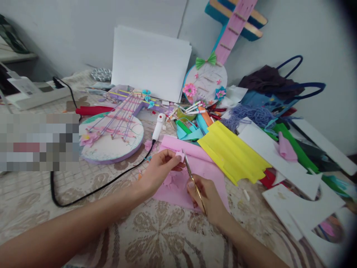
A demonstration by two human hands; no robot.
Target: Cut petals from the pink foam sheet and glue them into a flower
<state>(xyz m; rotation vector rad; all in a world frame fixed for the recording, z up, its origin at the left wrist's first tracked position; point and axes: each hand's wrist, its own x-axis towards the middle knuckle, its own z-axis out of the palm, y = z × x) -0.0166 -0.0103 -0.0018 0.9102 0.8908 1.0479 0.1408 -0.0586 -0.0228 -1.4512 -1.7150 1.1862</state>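
Note:
Between its fingertips my left hand [164,163] pinches a small piece of pink paper [180,155]. Scissors [198,191] with gold handles are gripped in my right hand [208,193], their blades pointing up and away beside the pinched piece. Whether the blades touch the paper I cannot tell. Beneath both hands lies a sheet of pink crepe paper [217,182], its far end rolled. Cut pink scraps [170,180] rest on the sheet near my left hand.
A white glue gun [158,126] trails a black cord [111,178] across the patterned tablecloth. A round paper instrument [111,149] with strings lies left; another decorated one [206,82] leans on the wall. Yellow paper [234,152], white board offcuts [301,204] and blue yarn [251,117] crowd the right.

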